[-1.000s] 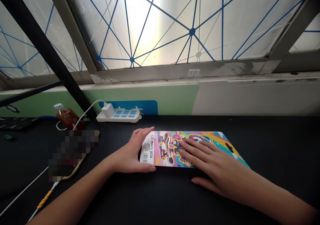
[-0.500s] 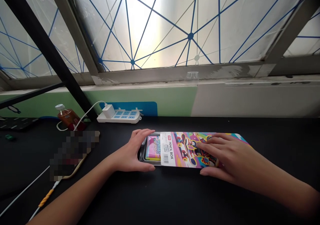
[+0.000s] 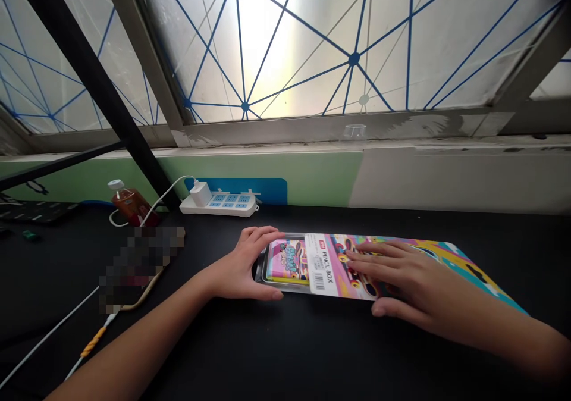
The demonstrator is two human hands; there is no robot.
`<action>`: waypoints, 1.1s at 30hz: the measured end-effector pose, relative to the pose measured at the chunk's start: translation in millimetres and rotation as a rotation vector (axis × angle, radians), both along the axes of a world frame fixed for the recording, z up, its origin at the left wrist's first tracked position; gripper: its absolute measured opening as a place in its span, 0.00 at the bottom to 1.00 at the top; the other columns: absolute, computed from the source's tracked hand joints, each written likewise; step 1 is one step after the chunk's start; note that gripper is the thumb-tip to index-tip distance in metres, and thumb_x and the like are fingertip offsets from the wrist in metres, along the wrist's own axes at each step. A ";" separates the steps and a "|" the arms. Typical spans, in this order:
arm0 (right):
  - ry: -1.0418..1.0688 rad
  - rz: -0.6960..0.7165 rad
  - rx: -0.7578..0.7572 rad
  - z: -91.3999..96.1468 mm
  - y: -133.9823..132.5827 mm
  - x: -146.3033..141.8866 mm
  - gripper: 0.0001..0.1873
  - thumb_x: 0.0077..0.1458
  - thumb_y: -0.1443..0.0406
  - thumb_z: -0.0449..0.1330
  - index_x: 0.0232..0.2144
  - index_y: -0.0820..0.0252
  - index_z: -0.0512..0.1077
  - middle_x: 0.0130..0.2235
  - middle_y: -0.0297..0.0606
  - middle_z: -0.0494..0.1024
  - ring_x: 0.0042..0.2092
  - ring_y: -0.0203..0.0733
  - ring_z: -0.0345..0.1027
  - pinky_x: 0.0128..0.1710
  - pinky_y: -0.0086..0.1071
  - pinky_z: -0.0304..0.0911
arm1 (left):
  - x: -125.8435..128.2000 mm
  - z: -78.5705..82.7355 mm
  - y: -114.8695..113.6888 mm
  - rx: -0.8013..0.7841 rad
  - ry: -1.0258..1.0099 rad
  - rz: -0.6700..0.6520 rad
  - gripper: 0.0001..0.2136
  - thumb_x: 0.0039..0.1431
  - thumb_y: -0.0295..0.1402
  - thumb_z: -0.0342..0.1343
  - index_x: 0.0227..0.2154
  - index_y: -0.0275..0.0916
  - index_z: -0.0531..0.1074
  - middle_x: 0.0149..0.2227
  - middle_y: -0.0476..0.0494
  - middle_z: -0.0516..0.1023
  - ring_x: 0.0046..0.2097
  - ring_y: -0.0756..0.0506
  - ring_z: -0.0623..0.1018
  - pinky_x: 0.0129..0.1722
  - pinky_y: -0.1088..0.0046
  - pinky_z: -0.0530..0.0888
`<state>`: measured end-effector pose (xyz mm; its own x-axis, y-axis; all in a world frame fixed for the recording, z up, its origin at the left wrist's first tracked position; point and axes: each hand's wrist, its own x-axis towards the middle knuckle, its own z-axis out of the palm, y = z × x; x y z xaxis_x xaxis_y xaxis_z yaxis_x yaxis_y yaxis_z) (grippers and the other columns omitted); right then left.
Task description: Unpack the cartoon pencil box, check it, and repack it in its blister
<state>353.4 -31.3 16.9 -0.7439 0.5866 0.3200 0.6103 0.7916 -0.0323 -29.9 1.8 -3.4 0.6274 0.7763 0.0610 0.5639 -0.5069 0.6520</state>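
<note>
**Q:** What lies at the centre of the view?
**A:** A pink pencil box [image 3: 288, 262] sits in a clear plastic tray [image 3: 263, 264]. The tray's left end projects from a printed card sleeve [image 3: 464, 267] bearing a skateboard cartoon and the words "PENCIL BOX". The whole pack lies flat on a black counter [image 3: 312, 353], in front of and to the right of the power strip [image 3: 218, 205].

**Q:** What is the state of the hands?
**A:** The left hand [image 3: 238, 267] is arched across the tray's left end, with its fingers at the far edge and its thumb at the near edge. The right hand [image 3: 410, 288] lies spread on the sleeve, its fingers flat on the printed face and its thumb just beside the near edge.

**Q:** What else is shown?
**A:** A white charger [image 3: 201, 194] is plugged into the power strip. Left of the strip stands a capped bottle of amber liquid [image 3: 129, 204]. In front of the bottle lies a blurred object [image 3: 138, 264], too obscured to identify.
</note>
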 end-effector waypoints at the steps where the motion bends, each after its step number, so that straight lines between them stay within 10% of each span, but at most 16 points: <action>1: 0.012 -0.022 0.007 2.9 2.1 4.7 0.25 0.67 0.48 0.61 0.62 0.43 0.77 0.57 0.40 0.85 0.55 0.59 0.80 0.49 0.51 0.76 | -0.2 0.4 0.3 0.004 0.004 -0.004 0.49 0.50 0.50 0.75 0.73 0.52 0.58 0.73 0.37 0.58 0.74 0.24 0.50 0.72 0.39 0.58; 7: 0.020 -0.055 0.103 14.2 4.6 12.0 0.22 0.69 0.47 0.57 0.48 0.52 0.83 0.42 0.44 0.88 0.42 0.54 0.82 0.39 0.47 0.77 | -1.7 1.8 -1.8 -0.022 -0.015 -0.012 0.49 0.50 0.52 0.75 0.72 0.52 0.59 0.74 0.37 0.56 0.75 0.25 0.50 0.72 0.40 0.58; 16: -0.083 -0.007 0.121 -24.2 -2.0 -10.9 0.49 0.66 0.42 0.61 0.77 0.57 0.51 0.71 0.53 0.67 0.69 0.65 0.65 0.60 0.59 0.70 | 3.4 -13.1 9.9 -0.008 -0.353 0.406 0.23 0.76 0.49 0.46 0.65 0.42 0.59 0.48 0.39 0.76 0.52 0.38 0.79 0.58 0.53 0.75; 19: -0.092 -0.016 0.136 -30.8 -1.5 -12.7 0.53 0.66 0.42 0.60 0.79 0.54 0.42 0.73 0.51 0.63 0.71 0.65 0.61 0.63 0.59 0.67 | 8.0 -11.1 6.4 0.023 -0.334 0.447 0.22 0.74 0.46 0.51 0.64 0.42 0.62 0.52 0.36 0.77 0.56 0.36 0.79 0.59 0.50 0.74; 24: -0.123 -0.053 0.178 -37.0 -5.7 -20.0 0.48 0.68 0.50 0.61 0.78 0.56 0.44 0.76 0.48 0.57 0.73 0.64 0.56 0.65 0.58 0.64 | 25.6 9.1 -26.9 0.536 0.016 0.118 0.19 0.69 0.36 0.60 0.61 0.43 0.73 0.68 0.34 0.72 0.69 0.31 0.69 0.74 0.37 0.50; 29: -0.140 -0.058 0.191 -41.8 -11.4 -30.2 0.42 0.68 0.57 0.61 0.77 0.58 0.51 0.75 0.46 0.61 0.74 0.63 0.56 0.66 0.60 0.61 | 45.0 11.5 -49.9 0.583 0.303 -0.167 0.31 0.71 0.40 0.61 0.71 0.34 0.61 0.74 0.25 0.63 0.73 0.28 0.65 0.69 0.41 0.68; 33: -0.140 -0.049 0.205 -42.6 -11.2 -31.2 0.41 0.67 0.58 0.62 0.76 0.62 0.54 0.73 0.48 0.64 0.72 0.63 0.59 0.64 0.58 0.63 | 43.4 3.4 -40.2 0.586 0.388 -0.194 0.23 0.75 0.31 0.55 0.69 0.34 0.66 0.71 0.28 0.68 0.72 0.29 0.67 0.69 0.45 0.70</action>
